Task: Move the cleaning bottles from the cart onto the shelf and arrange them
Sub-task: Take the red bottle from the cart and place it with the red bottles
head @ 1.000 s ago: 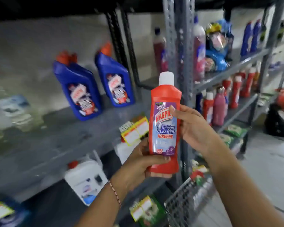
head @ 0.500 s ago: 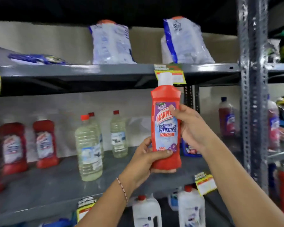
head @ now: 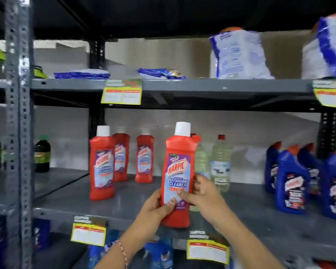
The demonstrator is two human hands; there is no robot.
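I hold a red Harpic bathroom cleaner bottle [head: 177,171] with a white cap upright in front of the middle grey shelf [head: 136,202]. My left hand [head: 156,206] grips its lower left side with the thumb on the label. My right hand [head: 204,193] holds its right side, fingers on the label. The bottle's base is level with the shelf's front edge. Three matching red bottles [head: 102,164] stand on the shelf to the left. The cart is out of view.
Two clear bottles with red caps [head: 220,162] stand behind the held bottle. Blue toilet cleaner bottles [head: 291,179] crowd the shelf's right end. A grey perforated upright [head: 17,133] rises at left. White and blue bags [head: 239,55] sit on the upper shelf. Yellow price tags [head: 121,93] hang from shelf edges.
The view has swung left along the shelves, past the blue and clear bottles to the red ones. The bottle has stayed upright in both hands, and my right hand has slid lower on its label.
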